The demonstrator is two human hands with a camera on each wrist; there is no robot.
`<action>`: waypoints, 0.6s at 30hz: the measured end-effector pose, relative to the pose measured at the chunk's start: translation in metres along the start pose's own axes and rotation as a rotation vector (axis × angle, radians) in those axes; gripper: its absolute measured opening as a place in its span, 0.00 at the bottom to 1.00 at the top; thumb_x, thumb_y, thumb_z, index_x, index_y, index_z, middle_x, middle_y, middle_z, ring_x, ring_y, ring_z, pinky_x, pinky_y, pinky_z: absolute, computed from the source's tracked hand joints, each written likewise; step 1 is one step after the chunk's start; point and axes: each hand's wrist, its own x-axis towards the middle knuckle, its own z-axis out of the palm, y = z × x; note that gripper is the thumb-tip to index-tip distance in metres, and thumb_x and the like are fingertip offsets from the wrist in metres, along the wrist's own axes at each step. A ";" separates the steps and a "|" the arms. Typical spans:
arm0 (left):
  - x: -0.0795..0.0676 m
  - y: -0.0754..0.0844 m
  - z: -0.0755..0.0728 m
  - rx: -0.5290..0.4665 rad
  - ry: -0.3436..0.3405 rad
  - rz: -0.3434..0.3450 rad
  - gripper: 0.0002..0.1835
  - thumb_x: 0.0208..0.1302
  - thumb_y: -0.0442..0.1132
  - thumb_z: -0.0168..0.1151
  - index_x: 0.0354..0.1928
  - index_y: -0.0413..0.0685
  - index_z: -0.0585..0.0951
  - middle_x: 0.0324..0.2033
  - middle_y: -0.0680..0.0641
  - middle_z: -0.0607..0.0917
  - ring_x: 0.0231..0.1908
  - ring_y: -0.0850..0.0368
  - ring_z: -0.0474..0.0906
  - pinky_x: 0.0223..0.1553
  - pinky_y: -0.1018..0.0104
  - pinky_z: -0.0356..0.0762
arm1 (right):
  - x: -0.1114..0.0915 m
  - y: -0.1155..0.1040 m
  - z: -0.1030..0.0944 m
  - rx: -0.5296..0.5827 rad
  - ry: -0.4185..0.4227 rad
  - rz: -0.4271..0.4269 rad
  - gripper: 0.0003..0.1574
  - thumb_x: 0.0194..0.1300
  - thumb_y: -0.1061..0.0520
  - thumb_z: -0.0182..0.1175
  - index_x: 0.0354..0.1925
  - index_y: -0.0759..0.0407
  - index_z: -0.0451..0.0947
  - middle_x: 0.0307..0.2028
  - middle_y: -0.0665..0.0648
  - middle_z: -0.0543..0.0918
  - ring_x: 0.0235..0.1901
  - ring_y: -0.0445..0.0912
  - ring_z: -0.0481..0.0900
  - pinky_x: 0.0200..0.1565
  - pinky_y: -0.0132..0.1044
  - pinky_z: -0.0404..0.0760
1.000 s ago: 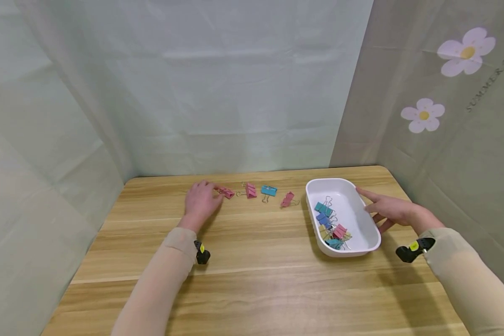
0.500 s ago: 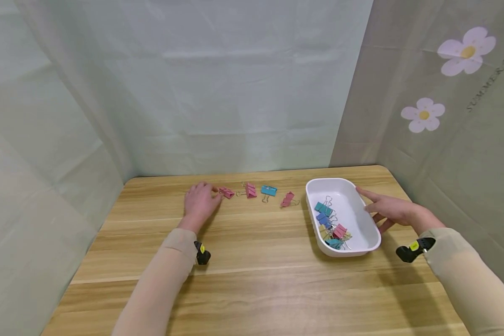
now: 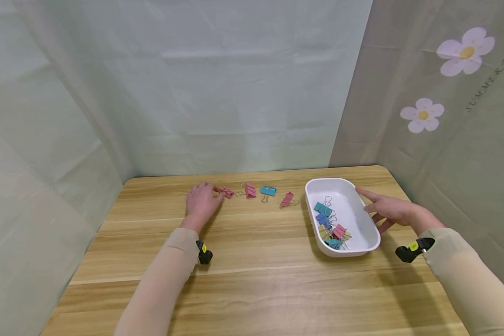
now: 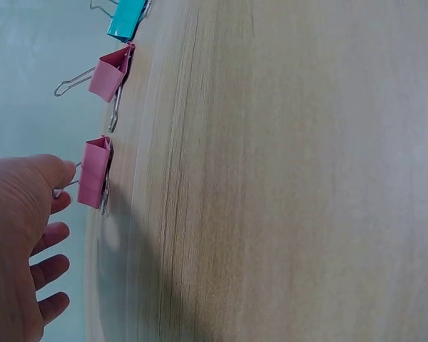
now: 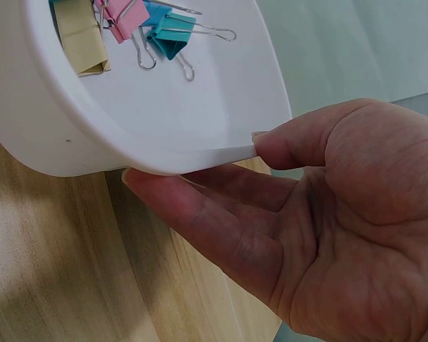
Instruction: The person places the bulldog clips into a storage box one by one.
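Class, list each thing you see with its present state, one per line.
Leftmost pink clip: pinched
Left hand: pinching that clip
Second pink clip: resting on the table, untouched
Blue clip: resting there, untouched
Rightmost loose pink clip: resting there, untouched
White tray: upright, uncovered, part-filled
Tray's clips: loosely clustered
Right hand: gripping the tray's rim
Curtain: hanging, creased

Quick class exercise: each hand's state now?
Left hand: pinching a pink metal binder clip by its wire handle.
Right hand: holding a white rectangular plastic tray's rim.

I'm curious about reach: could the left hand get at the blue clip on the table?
Probably yes, though the left hand pinches one pink clip, and a second pink clip lies in between.
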 end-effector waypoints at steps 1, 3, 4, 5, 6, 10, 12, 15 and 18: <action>0.000 0.000 0.000 0.003 0.002 0.000 0.20 0.71 0.53 0.63 0.53 0.46 0.83 0.55 0.40 0.80 0.55 0.39 0.72 0.56 0.40 0.71 | 0.000 0.000 0.000 0.000 0.002 0.000 0.51 0.80 0.53 0.50 0.82 0.40 0.27 0.77 0.75 0.41 0.56 0.65 0.78 0.45 0.53 0.86; 0.000 0.000 0.000 0.007 0.005 0.004 0.19 0.71 0.52 0.62 0.52 0.45 0.83 0.55 0.39 0.80 0.55 0.38 0.72 0.55 0.40 0.71 | 0.001 0.000 0.000 0.000 0.001 -0.001 0.51 0.80 0.53 0.50 0.82 0.40 0.26 0.76 0.76 0.42 0.55 0.65 0.78 0.45 0.53 0.86; -0.001 0.000 0.000 0.009 0.007 0.004 0.19 0.71 0.52 0.62 0.52 0.45 0.84 0.55 0.39 0.80 0.54 0.38 0.72 0.55 0.40 0.72 | 0.001 0.000 0.000 0.000 0.001 -0.002 0.52 0.80 0.53 0.50 0.82 0.41 0.26 0.76 0.76 0.42 0.55 0.65 0.78 0.45 0.53 0.86; -0.001 0.000 0.000 0.010 0.008 0.005 0.19 0.71 0.52 0.62 0.52 0.45 0.84 0.55 0.39 0.80 0.54 0.38 0.72 0.55 0.41 0.72 | 0.001 0.000 0.001 0.004 0.004 0.003 0.52 0.80 0.53 0.50 0.82 0.40 0.27 0.77 0.75 0.42 0.55 0.64 0.79 0.45 0.53 0.86; -0.001 0.000 0.000 0.012 0.009 0.005 0.19 0.71 0.52 0.62 0.51 0.45 0.84 0.54 0.39 0.80 0.54 0.38 0.72 0.55 0.41 0.72 | 0.001 0.000 0.001 0.004 0.005 0.005 0.52 0.80 0.53 0.50 0.82 0.40 0.27 0.77 0.75 0.42 0.55 0.64 0.79 0.45 0.53 0.86; -0.001 -0.002 -0.001 0.020 0.006 -0.002 0.18 0.70 0.52 0.63 0.50 0.45 0.84 0.53 0.40 0.80 0.53 0.39 0.73 0.54 0.42 0.73 | 0.000 0.000 0.001 0.000 0.001 0.001 0.52 0.79 0.53 0.51 0.82 0.41 0.26 0.76 0.76 0.42 0.55 0.64 0.79 0.45 0.53 0.86; 0.000 -0.002 -0.001 0.021 0.006 -0.002 0.18 0.70 0.52 0.64 0.49 0.45 0.84 0.53 0.40 0.81 0.52 0.39 0.73 0.53 0.43 0.74 | 0.000 0.000 0.001 0.000 0.001 0.002 0.52 0.79 0.53 0.51 0.82 0.40 0.26 0.77 0.75 0.42 0.55 0.64 0.78 0.45 0.53 0.86; -0.001 -0.003 -0.003 0.012 0.008 -0.006 0.18 0.69 0.51 0.64 0.48 0.45 0.84 0.53 0.39 0.80 0.53 0.39 0.73 0.53 0.42 0.74 | 0.000 0.000 0.000 -0.002 -0.001 0.001 0.52 0.79 0.53 0.50 0.82 0.40 0.26 0.77 0.76 0.42 0.55 0.64 0.78 0.45 0.53 0.86; -0.002 -0.004 -0.005 -0.003 0.011 -0.004 0.17 0.68 0.50 0.64 0.48 0.44 0.84 0.54 0.39 0.80 0.54 0.38 0.73 0.54 0.41 0.73 | 0.000 0.000 0.000 -0.002 -0.001 0.003 0.52 0.80 0.53 0.50 0.82 0.40 0.26 0.77 0.75 0.42 0.56 0.65 0.78 0.45 0.53 0.86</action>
